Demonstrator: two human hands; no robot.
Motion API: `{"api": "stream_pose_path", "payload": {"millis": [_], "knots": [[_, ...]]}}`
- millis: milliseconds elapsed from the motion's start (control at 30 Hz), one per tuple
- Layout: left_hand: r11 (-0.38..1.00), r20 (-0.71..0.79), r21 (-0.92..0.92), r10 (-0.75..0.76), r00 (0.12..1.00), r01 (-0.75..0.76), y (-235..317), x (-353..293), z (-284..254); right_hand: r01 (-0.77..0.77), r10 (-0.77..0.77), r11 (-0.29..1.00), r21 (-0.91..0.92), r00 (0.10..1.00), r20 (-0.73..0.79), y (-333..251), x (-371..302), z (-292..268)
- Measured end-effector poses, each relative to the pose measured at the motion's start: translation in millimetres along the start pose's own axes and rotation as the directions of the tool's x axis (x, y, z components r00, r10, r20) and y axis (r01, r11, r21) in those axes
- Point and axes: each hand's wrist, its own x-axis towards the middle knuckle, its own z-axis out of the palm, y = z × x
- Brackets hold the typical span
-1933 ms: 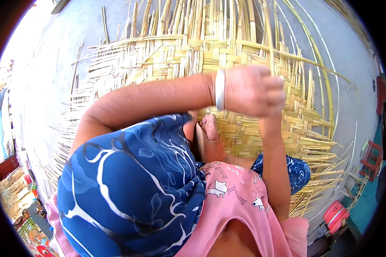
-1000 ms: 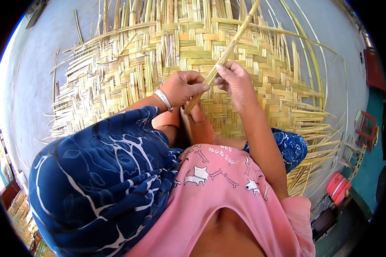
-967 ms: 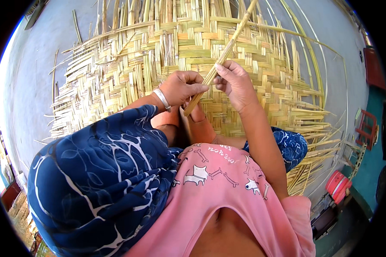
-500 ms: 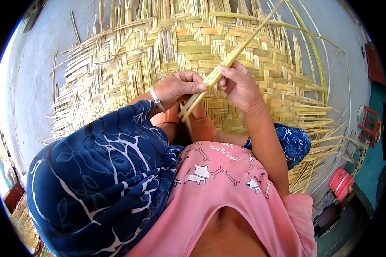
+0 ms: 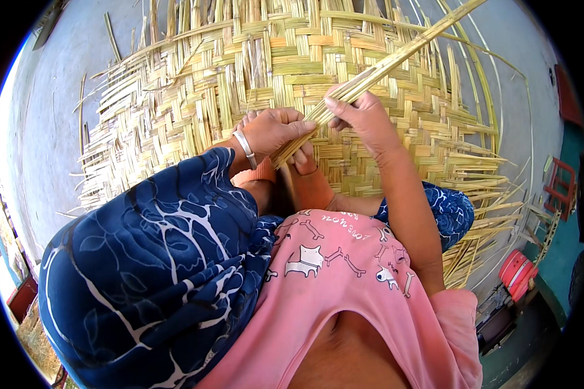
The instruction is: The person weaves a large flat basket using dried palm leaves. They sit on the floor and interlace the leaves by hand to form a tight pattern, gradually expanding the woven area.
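A long, flattened bamboo strip [image 5: 396, 59] slants across my hands, from above my feet up to the top right. Near its lower end my left hand [image 5: 274, 133] pinches it, thumb on top; a pale bangle sits on that wrist. Farther up, my right hand [image 5: 363, 120] grips the same strip between thumb and fingers. Beneath both hands spreads a large woven mat [image 5: 285, 74] of yellow-green strips, with loose ends sticking out along its edges. My bare feet [image 5: 305, 162] rest on the mat below my hands.
Loose strips [image 5: 483, 97] lie on the grey floor [image 5: 45, 155] beside the mat's right edge. At the right stand a red plastic chair-like frame [image 5: 559, 188] and a pink-red bundle [image 5: 516, 275]. My knee, in blue patterned cloth [image 5: 143, 259], takes up the left foreground.
The bamboo strip has shifted up and to the right and now shows its flat, wider face. My right hand has opened slightly around it; my left hand stays near the lower end.
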Motion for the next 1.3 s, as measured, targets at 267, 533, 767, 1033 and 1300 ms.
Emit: {"api": "stream_pose_path", "payload": {"millis": [267, 533, 767, 1033, 1300], "knots": [[0.865, 0.086, 0.49, 0.072, 0.994, -0.106, -12.5, 7.6, -12.1, -0.088, 0.087, 0.989, -0.121, 0.996, -0.018, -6.4, 1.0, -2.7], [0.771, 0.206, 0.611, 0.064, 0.977, -0.179, -8.3, 0.4, -10.1, 0.078, -0.111, 0.969, -0.237, 0.985, -0.131, -11.9, 13.3, -22.9], [0.844, 0.267, 0.516, 0.001, 0.964, -0.144, -11.2, -3.4, -13.7, 0.066, -0.15, 0.938, -0.342, 0.962, -0.228, -32.2, 35.2, -61.3], [0.837, 0.24, 0.54, -0.045, 0.97, -0.094, -23.5, -12.0, -20.5, 0.108, -0.188, 0.949, -0.297, 0.948, -0.257, -69.6, 46.6, -76.5], [0.787, 0.16, 0.612, -0.021, 0.987, -0.083, -36.9, -16.3, -29.2, 0.116, -0.172, 0.958, -0.261, 0.964, -0.204, -91.2, 69.1, -79.3]]}}
